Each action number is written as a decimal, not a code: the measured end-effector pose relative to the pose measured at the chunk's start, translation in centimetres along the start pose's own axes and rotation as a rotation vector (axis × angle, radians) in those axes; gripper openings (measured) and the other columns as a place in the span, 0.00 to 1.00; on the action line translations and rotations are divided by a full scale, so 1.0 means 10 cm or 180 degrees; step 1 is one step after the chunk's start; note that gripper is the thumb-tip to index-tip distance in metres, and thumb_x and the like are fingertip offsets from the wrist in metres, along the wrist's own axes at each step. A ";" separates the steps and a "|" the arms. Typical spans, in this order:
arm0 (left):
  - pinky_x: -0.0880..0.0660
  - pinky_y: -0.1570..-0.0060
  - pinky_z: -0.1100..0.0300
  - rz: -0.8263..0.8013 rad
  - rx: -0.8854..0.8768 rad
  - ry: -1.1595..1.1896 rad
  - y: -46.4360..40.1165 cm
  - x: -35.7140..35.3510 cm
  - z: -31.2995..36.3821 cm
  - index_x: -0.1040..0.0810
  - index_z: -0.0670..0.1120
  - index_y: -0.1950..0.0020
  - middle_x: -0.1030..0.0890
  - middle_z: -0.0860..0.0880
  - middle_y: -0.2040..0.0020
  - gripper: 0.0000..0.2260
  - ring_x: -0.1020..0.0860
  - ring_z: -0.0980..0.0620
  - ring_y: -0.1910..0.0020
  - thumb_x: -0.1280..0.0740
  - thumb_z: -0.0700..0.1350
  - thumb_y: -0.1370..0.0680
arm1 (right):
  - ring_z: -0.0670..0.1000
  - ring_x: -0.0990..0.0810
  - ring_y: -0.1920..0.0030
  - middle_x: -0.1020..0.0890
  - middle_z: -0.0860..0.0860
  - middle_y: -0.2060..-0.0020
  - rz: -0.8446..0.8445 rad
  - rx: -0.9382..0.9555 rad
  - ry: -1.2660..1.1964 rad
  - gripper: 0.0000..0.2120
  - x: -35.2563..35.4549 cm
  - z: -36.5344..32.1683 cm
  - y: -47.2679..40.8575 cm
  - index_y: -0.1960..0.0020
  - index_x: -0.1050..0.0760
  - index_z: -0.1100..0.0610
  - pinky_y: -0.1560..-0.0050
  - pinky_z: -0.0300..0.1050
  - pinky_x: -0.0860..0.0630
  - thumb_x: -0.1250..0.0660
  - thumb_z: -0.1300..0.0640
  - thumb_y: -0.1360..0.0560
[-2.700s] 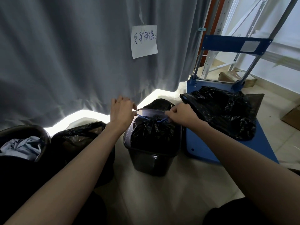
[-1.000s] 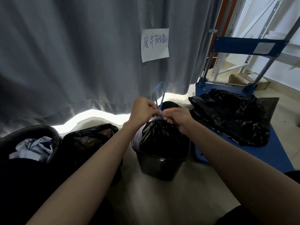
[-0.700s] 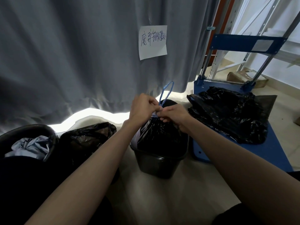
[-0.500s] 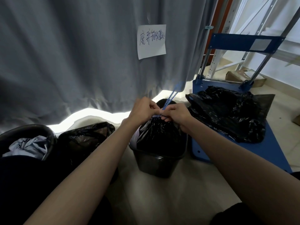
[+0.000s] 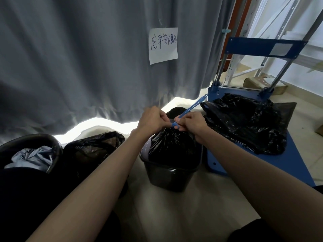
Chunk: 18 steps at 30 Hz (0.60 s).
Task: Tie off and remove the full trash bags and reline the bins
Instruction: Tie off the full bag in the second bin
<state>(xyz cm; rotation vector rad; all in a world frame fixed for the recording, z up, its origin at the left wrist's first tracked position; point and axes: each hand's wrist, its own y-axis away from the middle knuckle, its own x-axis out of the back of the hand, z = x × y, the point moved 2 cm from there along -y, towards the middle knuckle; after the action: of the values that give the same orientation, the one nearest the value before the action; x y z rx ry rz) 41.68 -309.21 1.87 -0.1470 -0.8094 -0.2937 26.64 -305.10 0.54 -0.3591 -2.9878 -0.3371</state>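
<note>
A full black trash bag (image 5: pixel 172 145) sits in a dark rectangular bin (image 5: pixel 168 177) on the floor in front of me. Its mouth is gathered shut by a blue drawstring (image 5: pixel 190 107), whose loop stretches up and to the right. My left hand (image 5: pixel 152 120) pinches the drawstring at the bag's neck from the left. My right hand (image 5: pixel 191 122) grips the same drawstring from the right, fingers touching the left hand's. A second black bag (image 5: pixel 92 151) stands to the left. A round bin (image 5: pixel 29 152) at far left holds blue-grey cloth.
A blue platform cart (image 5: pixel 272 159) stands right of the bin, with tied black bags (image 5: pixel 244 123) piled on its deck. A grey curtain (image 5: pixel 87 58) with a handwritten paper note (image 5: pixel 163 45) hangs close behind. Cardboard boxes (image 5: pixel 262 84) and metal shelving lie beyond the cart.
Both hands have come together at the bag's neck from being spread apart. The drawstring loop, upright before, now leans out to the right, pulled taut.
</note>
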 end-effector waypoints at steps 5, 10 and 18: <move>0.20 0.58 0.51 -0.0070 0.0017 0.0588 0.04 -0.09 0.01 0.17 0.43 0.63 0.16 0.45 0.67 0.10 0.18 0.48 0.68 0.18 0.42 0.38 | 0.47 0.25 0.73 0.19 0.55 0.68 0.0144 0.0085 0.0444 0.04 0.01 0.02 -0.03 0.59 0.19 0.63 0.69 0.34 0.25 0.30 0.64 0.25; 0.19 0.56 0.50 0.0233 -0.0062 0.0642 0.06 -0.15 0.04 0.18 0.42 0.65 0.17 0.45 0.68 0.10 0.17 0.49 0.65 0.18 0.40 0.39 | 0.45 0.28 0.74 0.20 0.53 0.72 0.0242 0.0239 0.0637 0.15 0.05 0.03 -0.05 0.69 0.21 0.57 0.72 0.33 0.28 0.32 0.63 0.24; 0.26 0.63 0.55 0.0491 -0.0825 -0.0367 0.14 -0.23 0.23 0.14 0.48 0.58 0.18 0.49 0.66 0.04 0.22 0.50 0.65 0.27 0.44 0.32 | 0.50 0.29 0.73 0.21 0.56 0.73 0.0392 -0.0164 0.0218 0.08 0.05 0.06 -0.09 0.62 0.17 0.59 0.71 0.40 0.29 0.31 0.64 0.25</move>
<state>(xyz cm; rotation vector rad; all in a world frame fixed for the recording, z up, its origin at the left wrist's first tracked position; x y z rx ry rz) 39.00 -306.90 1.73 -0.4707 -0.8669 -0.2450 25.91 -305.67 -0.14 -0.5233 -2.8782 -0.4056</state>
